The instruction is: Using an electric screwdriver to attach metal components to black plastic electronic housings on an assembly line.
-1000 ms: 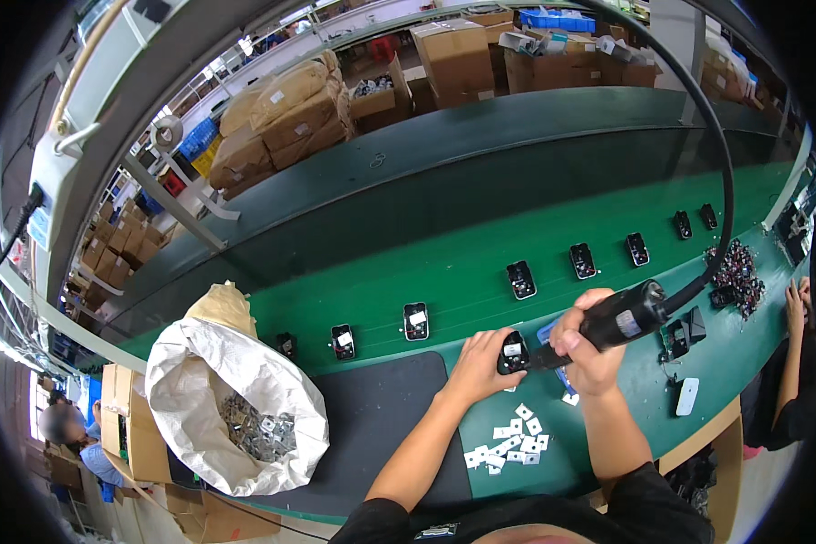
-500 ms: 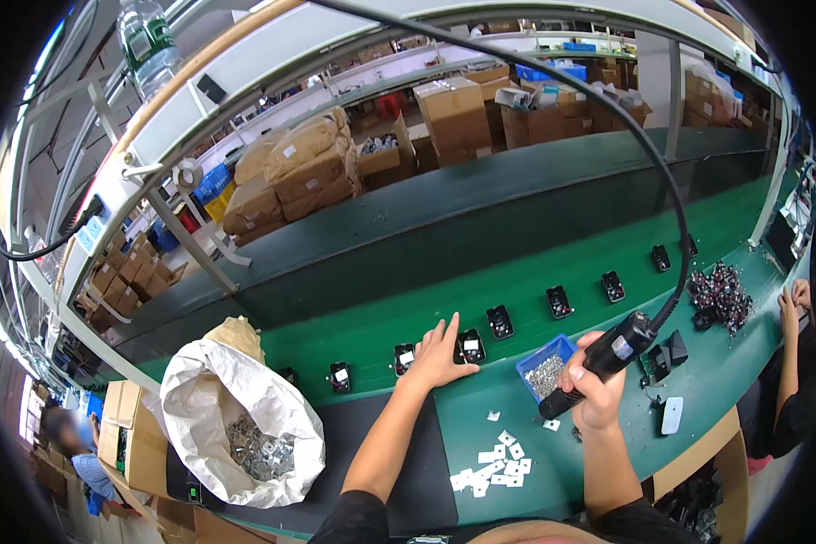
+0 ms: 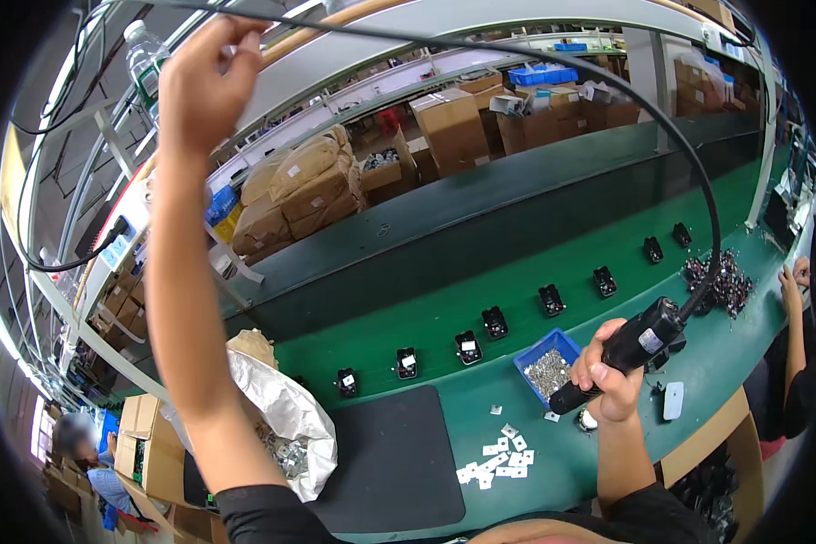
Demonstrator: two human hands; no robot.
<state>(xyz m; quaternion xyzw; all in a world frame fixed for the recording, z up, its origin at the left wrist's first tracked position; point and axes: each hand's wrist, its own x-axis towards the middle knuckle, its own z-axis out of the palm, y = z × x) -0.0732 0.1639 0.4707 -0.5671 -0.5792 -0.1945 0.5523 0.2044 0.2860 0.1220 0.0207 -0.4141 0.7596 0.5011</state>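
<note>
My left hand [image 3: 206, 86] is raised high at the upper left, by the overhead rail. Its fingers are curled close to a black cable [image 3: 480, 43]; whether they grip it, I cannot make out. My right hand [image 3: 613, 381] is wrapped around a black electric screwdriver [image 3: 644, 337], whose cable rises from its far end. Beneath the tool lies a blue tray [image 3: 530, 364] of small metal screws. White square pieces with holes [image 3: 490, 464] are scattered on the green table nearer me. Small black housings [image 3: 469, 346], several with white labels, stand in a row along the green belt.
A white sack [image 3: 313, 422] of metal parts stands left of a black mat [image 3: 394, 458]. Farther right lie a pale blue phone [image 3: 673, 401] and a heap of wired parts [image 3: 730, 283]. Another person's hands [image 3: 793, 276] are at the right edge. Wrapped bundles and cartons [image 3: 451, 127] stand behind.
My left hand has left the black housings and risen to the overhead rail at the upper left. My right hand still holds the screwdriver, now slightly farther right. The view has shifted a little.
</note>
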